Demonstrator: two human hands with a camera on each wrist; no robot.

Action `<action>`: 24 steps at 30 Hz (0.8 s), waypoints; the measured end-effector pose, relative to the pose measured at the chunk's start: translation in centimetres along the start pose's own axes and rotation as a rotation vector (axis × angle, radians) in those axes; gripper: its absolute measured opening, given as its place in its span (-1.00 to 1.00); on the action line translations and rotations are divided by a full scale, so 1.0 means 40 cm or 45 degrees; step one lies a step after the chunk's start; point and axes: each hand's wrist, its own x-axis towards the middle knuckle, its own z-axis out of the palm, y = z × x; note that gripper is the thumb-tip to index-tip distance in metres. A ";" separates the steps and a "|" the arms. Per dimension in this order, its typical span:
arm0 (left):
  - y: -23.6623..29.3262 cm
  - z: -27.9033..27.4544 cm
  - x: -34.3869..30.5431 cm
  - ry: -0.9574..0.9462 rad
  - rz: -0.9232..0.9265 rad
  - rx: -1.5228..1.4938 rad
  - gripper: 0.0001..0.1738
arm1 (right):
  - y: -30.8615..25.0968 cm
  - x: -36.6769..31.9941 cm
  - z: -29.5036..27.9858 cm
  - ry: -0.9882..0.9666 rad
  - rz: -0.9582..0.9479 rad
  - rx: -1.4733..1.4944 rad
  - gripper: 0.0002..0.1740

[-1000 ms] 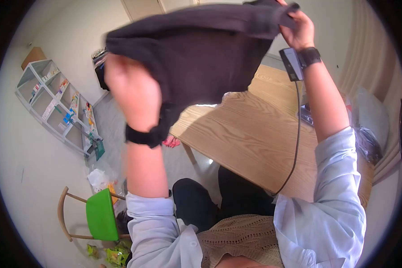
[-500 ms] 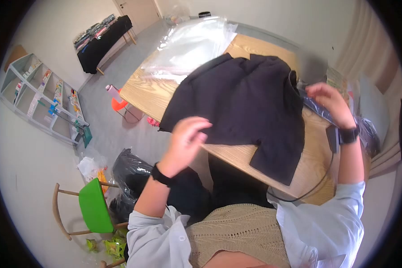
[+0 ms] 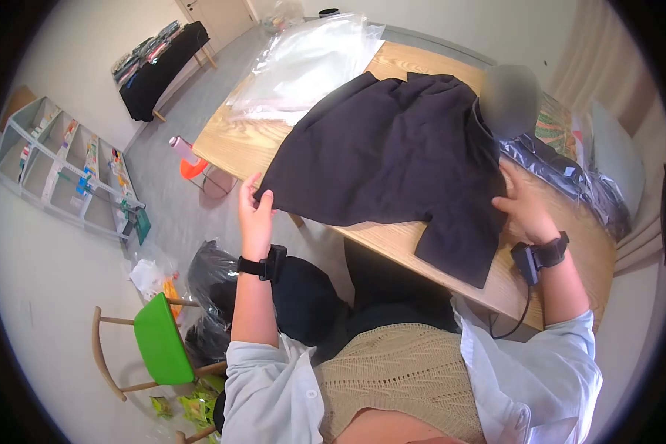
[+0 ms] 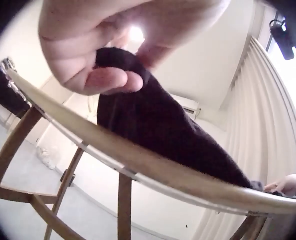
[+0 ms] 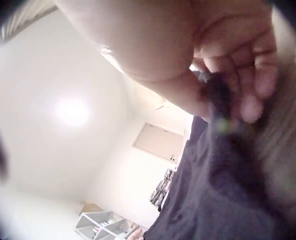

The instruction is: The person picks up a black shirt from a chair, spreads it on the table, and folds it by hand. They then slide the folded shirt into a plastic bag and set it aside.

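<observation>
A dark garment (image 3: 392, 155) lies spread over the wooden table (image 3: 218, 140), one short part hanging toward the front edge. At its left corner the left hand (image 3: 257, 214) pinches the cloth; in the left wrist view the fingers of that hand (image 4: 123, 45) curl round the dark fabric (image 4: 153, 120), lifted off the tabletop. On the garment's right side, the right hand (image 3: 527, 207) holds the edge, and the right wrist view shows the cloth (image 5: 213, 175) between thumb and fingers of this hand (image 5: 208, 55).
Clear plastic bags (image 3: 303, 70) lie at the table's far left. Dark plastic-wrapped packages (image 3: 555, 174) sit along the right side. A green chair (image 3: 159, 340), a black plastic bag (image 3: 213, 277) and an orange stool (image 3: 193, 169) stand on the floor to the left.
The garment was raised in both hands, then came down flat on the table. Since half a second ago the left hand has moved left to its corner, and both hands have taken hold of the cloth.
</observation>
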 end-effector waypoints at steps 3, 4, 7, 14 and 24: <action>0.045 -0.024 -0.060 -0.079 0.221 -0.035 -0.65 | -0.030 -0.023 -0.068 0.077 -0.115 0.184 -0.34; 0.059 -0.037 -0.087 -0.068 0.217 -0.037 -0.65 | -0.054 -0.034 -0.097 0.094 0.031 0.215 -0.37; 0.094 -0.079 -0.151 -0.906 -0.163 0.101 -0.67 | -0.038 -0.045 -0.155 0.141 0.013 0.405 -0.47; 0.091 -0.017 -0.006 -0.565 -0.023 0.057 -0.65 | 0.063 -0.024 -0.162 0.013 0.166 0.230 -0.55; 0.093 0.206 0.242 -0.659 -0.477 -0.019 -0.50 | 0.108 -0.014 -0.135 0.152 0.161 0.235 -0.70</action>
